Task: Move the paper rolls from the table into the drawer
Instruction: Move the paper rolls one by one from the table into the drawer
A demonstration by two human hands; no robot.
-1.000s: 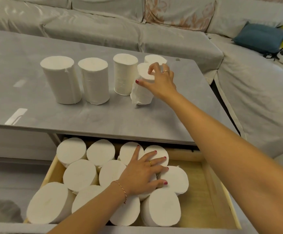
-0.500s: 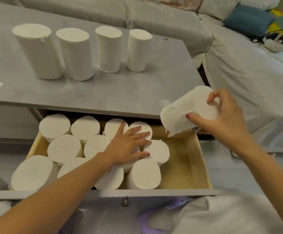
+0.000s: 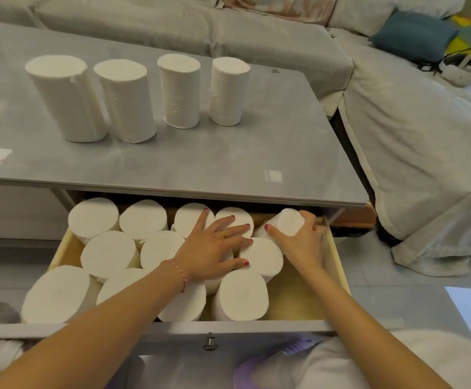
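Observation:
Several white paper rolls (image 3: 122, 99) stand upright in a row on the grey table (image 3: 228, 164). Below its front edge the wooden drawer (image 3: 338, 265) is pulled out and packed with several upright rolls (image 3: 108, 254). My right hand (image 3: 301, 240) grips one roll (image 3: 286, 221) and holds it tilted at the drawer's back right corner, under the table's lip. My left hand (image 3: 214, 248) lies flat with spread fingers on top of the rolls in the drawer's middle, holding none of them.
A grey sofa (image 3: 172, 26) wraps around behind and to the right of the table, with a blue cushion (image 3: 414, 35) and a white headset (image 3: 461, 68) on it. The drawer's grey front with a small knob (image 3: 209, 342) is nearest me. Bare wood shows along the drawer's right side.
My right hand lifted a roll off the table's right end, carried it down over the front edge and lowered it into the drawer's back right corner. My left hand stayed on the rolls.

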